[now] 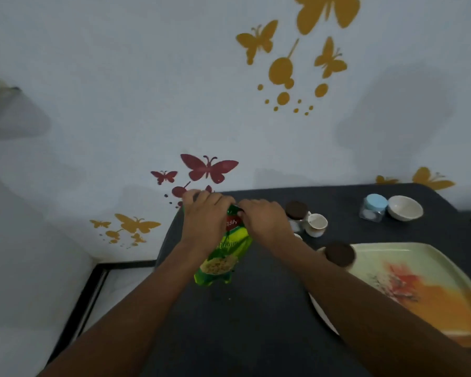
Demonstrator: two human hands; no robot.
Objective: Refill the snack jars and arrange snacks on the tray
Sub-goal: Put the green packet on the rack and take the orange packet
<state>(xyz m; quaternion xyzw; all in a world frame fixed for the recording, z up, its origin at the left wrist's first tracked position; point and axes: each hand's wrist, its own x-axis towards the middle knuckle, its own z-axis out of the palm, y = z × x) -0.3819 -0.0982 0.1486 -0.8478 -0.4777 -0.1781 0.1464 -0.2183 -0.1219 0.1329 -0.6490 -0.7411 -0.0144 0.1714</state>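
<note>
- Head view: a person's two bare hands meet at the top of a green snack packet [225, 257], which stands on the dark desk [256, 322] near its 11 o'clock corner, against a white wall [120, 104] stencilled with yellow and red butterflies.
- The left hand [206, 216] has its grip wrapped over the packet's upper left edge, fingers curled around the top.
- The right hand [264, 217] pinches the packet's top right corner, its grip clenched on the foil.
- The packet's lower part shows a picture of pale yellow snack pieces; a red logo sits between the two hands.
- At 3 o'clock from the hands, a jar with a brown lid [297, 213] stands just beside a small white cup [316, 225].
- A second brown-lidded jar [340, 254] stands at the near-left edge of a floral tray [433, 295], which lies at the desk's 4 o'clock side; whether the jar is on the tray or beside it cannot be told.
- At 2 o'clock, near the desk's far edge, a clear jar with a blue lid [373, 208] stands beside a white bowl [405, 208].
- A white plate rim [321, 314] shows under the right forearm, beside the tray.
</note>
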